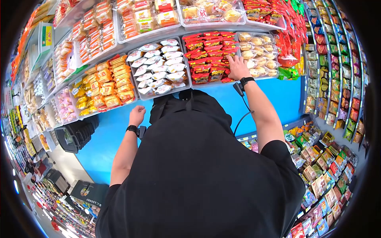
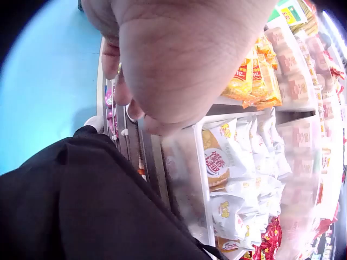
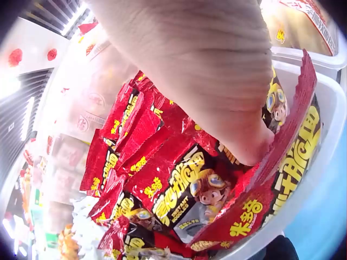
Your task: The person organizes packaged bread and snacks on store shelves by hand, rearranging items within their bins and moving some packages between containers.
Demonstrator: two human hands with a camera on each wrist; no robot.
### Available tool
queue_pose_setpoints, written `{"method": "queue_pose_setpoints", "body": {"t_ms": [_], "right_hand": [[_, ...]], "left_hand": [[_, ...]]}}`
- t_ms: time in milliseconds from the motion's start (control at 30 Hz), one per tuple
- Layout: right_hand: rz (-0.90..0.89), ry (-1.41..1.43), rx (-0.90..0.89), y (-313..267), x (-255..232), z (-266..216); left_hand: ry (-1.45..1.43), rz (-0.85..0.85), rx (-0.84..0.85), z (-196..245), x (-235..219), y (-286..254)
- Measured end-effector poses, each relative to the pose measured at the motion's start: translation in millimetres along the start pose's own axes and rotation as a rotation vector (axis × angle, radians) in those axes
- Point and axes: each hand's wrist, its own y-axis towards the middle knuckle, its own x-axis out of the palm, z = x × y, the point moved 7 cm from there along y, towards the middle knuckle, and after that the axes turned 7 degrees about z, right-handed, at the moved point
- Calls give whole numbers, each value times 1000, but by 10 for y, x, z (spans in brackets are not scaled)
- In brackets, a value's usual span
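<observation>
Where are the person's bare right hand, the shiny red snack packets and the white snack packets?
Bare right hand [image 1: 239, 68], head view: back of the hand.
Shiny red snack packets [image 3: 176, 183], right wrist view: printed front of one packet.
White snack packets [image 1: 160, 68], head view: a packet mid-group.

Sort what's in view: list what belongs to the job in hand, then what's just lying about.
Apparently part of the job, going by the reach:
right hand, touching the packets
shiny red snack packets
translucent plastic tray holding them

Just lying about:
white pillow-shaped snack packets
orange plastic-wrapped snacks
pale round baked goods in clear wrappers
</observation>
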Motion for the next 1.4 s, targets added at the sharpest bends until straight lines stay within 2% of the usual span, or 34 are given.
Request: {"method": "queue_pose_setpoints", "body": {"t_ms": [100, 167, 300, 400, 500, 567, 733, 833, 900, 967, 1167, 1233, 1400], "right_hand": [[-71, 36, 26, -25, -59, -1], [-45, -75, -28, -66, -184, -48], [32, -70, -100, 8, -83, 22], [-27, -1, -122, 47, 1, 32], [-53, -17, -89, -23, -30, 20], [-144, -108, -96, -74, -66, 12], [-43, -139, -185, -167, -255, 21], [0, -57, -120, -132, -321, 35], [23, -65, -122, -50, -287, 36], [46, -69, -125, 41, -236, 36], [-66, -138, -201, 118, 68, -54], [73, -135, -196, 181, 21, -93], [210, -125, -150, 102, -265, -83]], "left_hand": [[-10, -18, -16, 33, 15, -64], [-19, -16, -10, 12, 43, -31], [-18, -29, 22, 24, 65, 30], [-27, -15, 30, 85, 29, 54], [-41, -1, 44, 149, -10, 37], [-50, 1, 43, 123, -7, 32], [-36, 10, 34, 66, -22, -35], [-14, -1, 10, -83, 59, -17], [-24, -40, -17, -169, 120, 3], [-23, -42, -17, -49, 75, -39], [-35, -36, 17, 75, 39, 73], [-27, -24, 23, 154, -12, 106], [-29, -13, 55, 251, -69, 85]]}}
